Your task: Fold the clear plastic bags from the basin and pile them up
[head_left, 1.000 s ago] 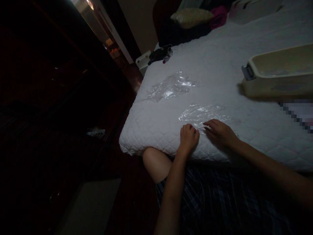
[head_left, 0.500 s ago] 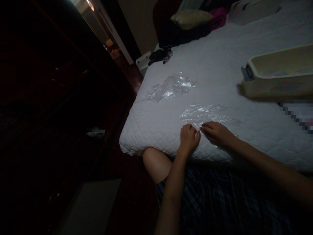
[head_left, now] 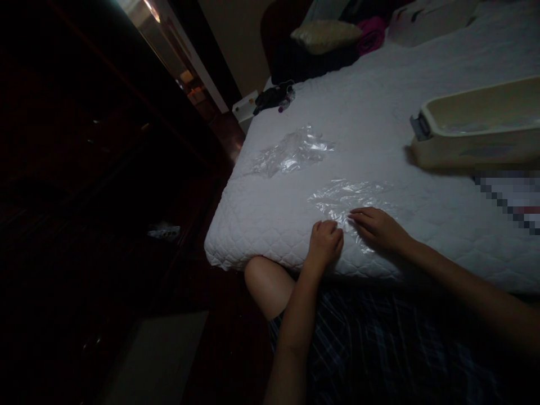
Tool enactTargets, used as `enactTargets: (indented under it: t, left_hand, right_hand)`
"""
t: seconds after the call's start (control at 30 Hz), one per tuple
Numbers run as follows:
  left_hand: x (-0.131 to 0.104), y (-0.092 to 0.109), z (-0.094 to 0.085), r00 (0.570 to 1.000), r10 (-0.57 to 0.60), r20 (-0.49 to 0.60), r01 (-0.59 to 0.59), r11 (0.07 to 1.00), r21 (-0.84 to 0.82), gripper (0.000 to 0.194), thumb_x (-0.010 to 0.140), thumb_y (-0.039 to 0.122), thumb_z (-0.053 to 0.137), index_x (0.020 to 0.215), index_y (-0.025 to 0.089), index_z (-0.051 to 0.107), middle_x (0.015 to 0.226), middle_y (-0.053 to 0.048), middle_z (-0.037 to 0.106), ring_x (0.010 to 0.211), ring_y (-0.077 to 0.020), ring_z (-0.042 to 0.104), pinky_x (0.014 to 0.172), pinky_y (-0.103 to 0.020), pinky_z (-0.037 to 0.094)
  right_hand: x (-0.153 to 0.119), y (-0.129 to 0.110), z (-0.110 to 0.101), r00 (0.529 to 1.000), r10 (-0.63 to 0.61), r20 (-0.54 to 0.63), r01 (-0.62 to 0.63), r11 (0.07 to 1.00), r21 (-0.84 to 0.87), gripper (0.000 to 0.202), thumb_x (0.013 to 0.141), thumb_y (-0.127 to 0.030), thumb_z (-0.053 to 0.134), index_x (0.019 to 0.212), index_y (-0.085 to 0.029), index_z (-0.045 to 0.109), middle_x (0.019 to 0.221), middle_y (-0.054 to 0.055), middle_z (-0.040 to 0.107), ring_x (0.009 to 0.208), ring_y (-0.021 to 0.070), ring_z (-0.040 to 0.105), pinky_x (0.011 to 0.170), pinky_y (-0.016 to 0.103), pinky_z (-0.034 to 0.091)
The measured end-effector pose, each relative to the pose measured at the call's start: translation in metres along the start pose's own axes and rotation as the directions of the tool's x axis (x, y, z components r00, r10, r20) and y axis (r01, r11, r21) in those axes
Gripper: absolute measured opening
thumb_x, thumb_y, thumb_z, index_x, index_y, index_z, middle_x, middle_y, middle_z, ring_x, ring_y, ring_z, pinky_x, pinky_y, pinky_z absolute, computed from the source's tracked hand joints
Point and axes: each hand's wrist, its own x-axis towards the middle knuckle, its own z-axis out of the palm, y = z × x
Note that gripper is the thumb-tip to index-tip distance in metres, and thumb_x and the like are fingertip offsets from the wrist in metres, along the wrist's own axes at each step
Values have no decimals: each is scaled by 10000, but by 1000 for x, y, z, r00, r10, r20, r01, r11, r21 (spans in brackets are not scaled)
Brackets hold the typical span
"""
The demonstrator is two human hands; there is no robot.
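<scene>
A clear plastic bag point(head_left: 346, 198) lies flat on the white quilted mattress point(head_left: 379, 112) near its front edge. My left hand point(head_left: 324, 243) is curled at the bag's near left corner, fingers pinched on the plastic there. My right hand point(head_left: 377, 228) rests flat on the bag's near edge, fingers spread and pointing left. A second crumpled clear plastic bag point(head_left: 291, 154) lies further back and to the left, apart from both hands.
A beige plastic bin point(head_left: 476, 132) with a grey latch lies on the mattress at right. Dark small items point(head_left: 274, 97) sit at the far corner, pillows and cloth point(head_left: 329, 34) behind. Dark floor and furniture fill the left. My knee point(head_left: 265, 281) is below the mattress edge.
My left hand has slid slightly toward me along the bag's corner. My right hand moved left toward it, then stayed pressed on the plastic.
</scene>
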Motion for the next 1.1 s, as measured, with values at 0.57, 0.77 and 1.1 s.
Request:
enactTargets:
  t: [0.57, 0.77, 1.1]
  left_hand:
    - [1, -1, -7, 997, 52, -55, -55, 997, -50, 201, 909, 227, 521, 1090, 190, 601, 1115, -80, 633, 1042, -219, 554, 891, -378, 454]
    - [2, 5, -7, 990, 106, 88, -110, 993, 44, 173, 932, 208, 475, 1030, 174, 613, 1030, -83, 647, 943, -195, 578, 812, -341, 450]
    - [3, 5, -4, 990, 71, 121, -78, 996, 53, 151, 930, 254, 489, 929, 179, 620, 964, -65, 641, 953, -192, 568, 824, -347, 424]
  right_hand:
    - [-3, 1, -21, 999, 39, -36, -34, 990, 135, 278, 895, -291, 490, 1100, -211, 661, 1012, 117, 642, 926, 229, 608, 790, 387, 527]
    - [-15, 9, -24, 993, -91, 74, 79, 985, 154, 301, 901, -242, 452, 1113, -218, 666, 1013, 110, 689, 912, 222, 640, 765, 371, 528]
    - [-21, 10, -9, 994, -87, 63, 79, 991, 111, 290, 923, -233, 434, 1077, -218, 679, 1032, 98, 714, 908, 228, 667, 789, 398, 528]
